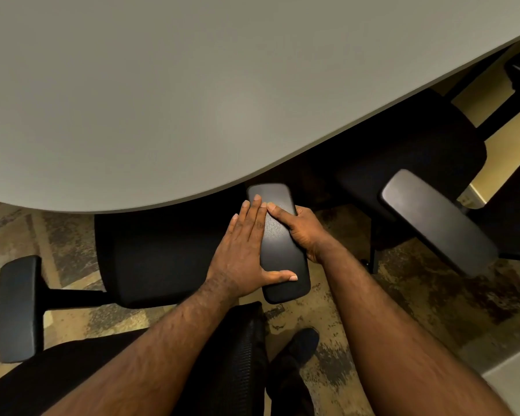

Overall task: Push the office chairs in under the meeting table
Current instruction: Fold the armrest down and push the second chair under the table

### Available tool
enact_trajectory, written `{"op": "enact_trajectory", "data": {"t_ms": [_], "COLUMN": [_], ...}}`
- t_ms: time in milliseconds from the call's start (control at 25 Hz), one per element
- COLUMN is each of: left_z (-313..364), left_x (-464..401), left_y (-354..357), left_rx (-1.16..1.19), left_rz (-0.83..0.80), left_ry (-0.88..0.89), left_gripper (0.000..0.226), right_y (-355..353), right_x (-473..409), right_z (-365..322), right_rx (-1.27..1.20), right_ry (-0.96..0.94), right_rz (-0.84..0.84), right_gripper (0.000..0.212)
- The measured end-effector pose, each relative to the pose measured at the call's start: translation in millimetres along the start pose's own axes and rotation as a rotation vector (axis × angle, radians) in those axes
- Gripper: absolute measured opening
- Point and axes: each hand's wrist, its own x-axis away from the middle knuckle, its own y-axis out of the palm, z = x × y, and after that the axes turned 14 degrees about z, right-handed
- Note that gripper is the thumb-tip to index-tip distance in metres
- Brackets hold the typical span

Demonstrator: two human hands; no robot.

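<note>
Head view: looking down over the curved edge of a grey worktop (132, 100) at two black office chairs on patterned carpet (418, 295).
Near chair: its seat (162, 259) lies partly under the worktop edge, its rear part out in the open; the mesh backrest (222, 355) is at the bottom of the picture.
Right armrest pad (282, 250): front tip just at the worktop edge, both hands on it.
Left hand (243, 250): fingers straight and flat along the pad's inner side, thumb spread across its rear part, pressing rather than gripping.
Right hand (303, 229): wrapped round the pad's outer edge, thumb on top, the other fingers hidden underneath.
Left armrest pad (17, 307): out on its arm at the far left, well clear of the worktop.
Second chair: to the right, seat (418, 163) partly under the worktop, one armrest pad (439, 220) angled out over the carpet.
Shoe (303, 343): dark, on the carpet between the two forearms.
</note>
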Motion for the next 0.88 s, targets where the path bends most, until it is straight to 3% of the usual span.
{"op": "enact_trajectory", "data": {"t_ms": [200, 400, 680, 880], "left_z": [-13, -38, -42, -37], "left_x": [1, 1, 0, 3], "left_y": [27, 54, 58, 42], "left_rx": [-0.009, 0.17, 0.231, 0.202], "left_rz": [-0.075, -0.246, -0.213, -0.183], "left_ry": [-0.001, -0.014, -0.028, -0.036], "left_gripper": [0.139, 0.14, 0.142, 0.131], "right_y": [4, 8, 8, 5], "right_x": [-17, -32, -33, -14], "right_z": [33, 66, 66, 54], "right_rx": [-0.024, -0.019, 0.0, 0.182], "right_ry": [0.051, 0.1, 0.088, -0.067], "right_rz": [0.043, 0.046, 0.064, 0.189], "right_gripper": [0.044, 0.034, 0.045, 0.068]}}
